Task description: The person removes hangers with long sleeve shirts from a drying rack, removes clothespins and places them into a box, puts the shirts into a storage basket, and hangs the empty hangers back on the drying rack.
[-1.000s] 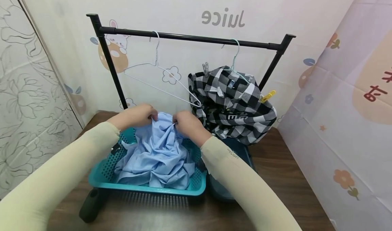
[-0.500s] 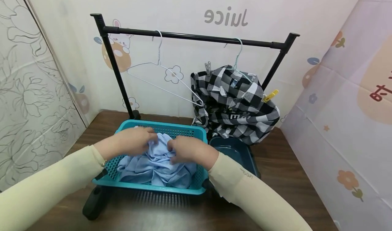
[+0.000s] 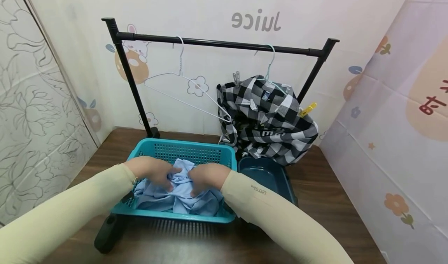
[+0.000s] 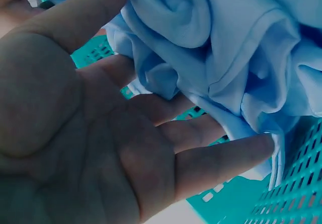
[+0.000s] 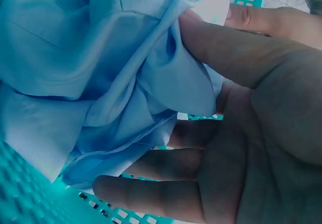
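A crumpled light blue garment lies inside the turquoise plastic basket. My left hand is at its left side and my right hand at its right, both reaching into the basket. In the left wrist view, the left thumb touches the blue cloth while the other fingers stretch fairly straight behind and under its folds. Similarly, the right wrist view has the thumb against the cloth and the fingers extended beneath it. Folds hide some fingertips in both wrist views.
Behind the basket stands a black rack with a bare white hanger. A black-and-white checked garment hangs at right, with a yellow clothespin and a grey clip. Below it sits a dark blue tray.
Both hands held the garment raised a second ago. They have since let go of that raised part and come down toward me, deeper into the basket, and the cloth has sunk lower.
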A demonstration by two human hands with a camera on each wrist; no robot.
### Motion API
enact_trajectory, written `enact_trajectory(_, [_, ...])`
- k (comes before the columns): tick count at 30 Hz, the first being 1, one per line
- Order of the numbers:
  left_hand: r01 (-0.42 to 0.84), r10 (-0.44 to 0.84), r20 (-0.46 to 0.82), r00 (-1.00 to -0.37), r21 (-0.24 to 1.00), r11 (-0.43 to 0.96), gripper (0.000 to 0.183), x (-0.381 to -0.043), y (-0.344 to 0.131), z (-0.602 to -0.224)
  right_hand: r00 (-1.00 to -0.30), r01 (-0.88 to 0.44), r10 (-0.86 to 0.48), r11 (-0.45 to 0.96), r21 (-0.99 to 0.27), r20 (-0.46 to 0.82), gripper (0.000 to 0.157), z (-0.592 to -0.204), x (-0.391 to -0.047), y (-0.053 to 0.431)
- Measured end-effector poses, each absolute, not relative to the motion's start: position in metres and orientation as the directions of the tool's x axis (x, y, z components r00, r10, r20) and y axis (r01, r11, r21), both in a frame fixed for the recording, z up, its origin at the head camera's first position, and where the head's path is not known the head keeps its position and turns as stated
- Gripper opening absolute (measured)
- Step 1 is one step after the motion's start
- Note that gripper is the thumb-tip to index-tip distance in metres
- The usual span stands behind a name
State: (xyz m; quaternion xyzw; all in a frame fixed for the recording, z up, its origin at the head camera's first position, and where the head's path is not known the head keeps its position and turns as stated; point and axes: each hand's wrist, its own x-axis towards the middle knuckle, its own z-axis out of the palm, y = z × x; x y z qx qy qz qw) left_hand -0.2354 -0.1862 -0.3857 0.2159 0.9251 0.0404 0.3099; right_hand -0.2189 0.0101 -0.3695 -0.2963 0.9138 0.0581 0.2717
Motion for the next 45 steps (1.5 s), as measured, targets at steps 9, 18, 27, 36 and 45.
enact_trajectory(9, [0.265, 0.325, -0.636, -0.700, 0.191, 0.945, 0.075, -0.241, -0.182, -0.399, -0.659, -0.572, -0.456, 0.820, 0.004, -0.598, 0.044, -0.384, -0.233, 0.000])
enact_trajectory(18, [0.275, 0.303, -0.650, -0.697, 0.149, 0.950, 0.077, -0.246, -0.176, -0.396, -0.645, -0.549, -0.453, 0.835, -0.039, -0.616, 0.056, -0.383, -0.241, 0.005])
enact_trajectory(27, [0.355, 0.406, -0.552, -0.728, 0.203, 0.913, 0.074, -0.246, -0.183, -0.381, -0.666, -0.583, -0.537, 0.808, -0.087, -0.519, 0.061, -0.363, -0.240, 0.018])
enact_trajectory(36, [0.449, 0.514, -0.324, -0.795, 0.257, 0.856, 0.052, -0.234, -0.194, -0.360, -0.685, -0.663, -0.644, 0.745, -0.074, -0.341, 0.048, -0.342, -0.228, 0.048])
enact_trajectory(45, [0.433, 0.490, -0.198, -0.849, 0.273, 0.859, 0.048, -0.217, -0.210, -0.356, -0.692, -0.707, -0.709, 0.703, -0.073, -0.133, 0.036, -0.342, -0.210, 0.085])
